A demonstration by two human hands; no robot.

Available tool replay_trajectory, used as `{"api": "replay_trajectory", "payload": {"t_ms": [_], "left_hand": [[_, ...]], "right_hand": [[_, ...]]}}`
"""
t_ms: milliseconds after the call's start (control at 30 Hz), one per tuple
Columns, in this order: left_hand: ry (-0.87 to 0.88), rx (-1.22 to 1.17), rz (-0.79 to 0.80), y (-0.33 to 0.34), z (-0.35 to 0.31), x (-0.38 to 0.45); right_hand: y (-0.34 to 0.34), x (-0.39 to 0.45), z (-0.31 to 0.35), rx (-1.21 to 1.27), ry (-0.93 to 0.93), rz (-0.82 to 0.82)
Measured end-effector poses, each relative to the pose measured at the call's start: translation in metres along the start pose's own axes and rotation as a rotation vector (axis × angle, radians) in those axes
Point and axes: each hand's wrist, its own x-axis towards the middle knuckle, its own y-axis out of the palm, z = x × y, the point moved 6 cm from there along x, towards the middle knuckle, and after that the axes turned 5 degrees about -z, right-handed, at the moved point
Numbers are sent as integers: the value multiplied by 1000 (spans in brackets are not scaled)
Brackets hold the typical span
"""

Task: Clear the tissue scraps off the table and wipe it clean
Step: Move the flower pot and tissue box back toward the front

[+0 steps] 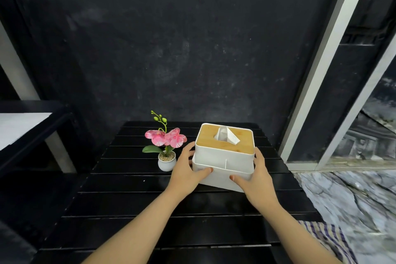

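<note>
A black slatted table (132, 203) fills the lower middle of the view, set against a dark wall (171, 38). On it, toward 1 o'clock from the table's centre, sits a white tissue box (222, 156) with a wooden lid (210, 137); a white tissue (226, 135) pokes up through the slot in that lid. The box has a lower front tray section split by a thin divider.

Both hands are on the box. The left hand (186, 169) wraps its 9 o'clock side, thumb lying along the front wall of the tray and fingers curled behind the corner. The right hand (257, 176) presses its 3 o'clock side, thumb on the front wall, fingers out of sight behind the box. So each hand is clamped against the box, one on either flank. Whether the box rests fully on the table or is slightly tilted up at the front is hard to judge from this angle.

Just beside the left hand, at 9 o'clock of the box, stands a small white pot (166, 163) holding a pink artificial orchid (166, 138) with green buds; pot and hand look close but apart.

At 5 o'clock of the table, a striped cloth (325, 236) lies at the table's near right corner, over a pale marbled floor (353, 199). Loose tissue scraps on the tabletop cannot be made out.
</note>
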Motion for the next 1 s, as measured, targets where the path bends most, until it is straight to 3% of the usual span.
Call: {"api": "replay_trajectory", "payload": {"t_ms": [533, 1000], "left_hand": [[59, 47, -116, 5, 1, 24], [75, 59, -150, 6, 4, 36]], "right_hand": [[6, 51, -15, -139, 70, 178], [13, 69, -20, -151, 52, 188]]}}
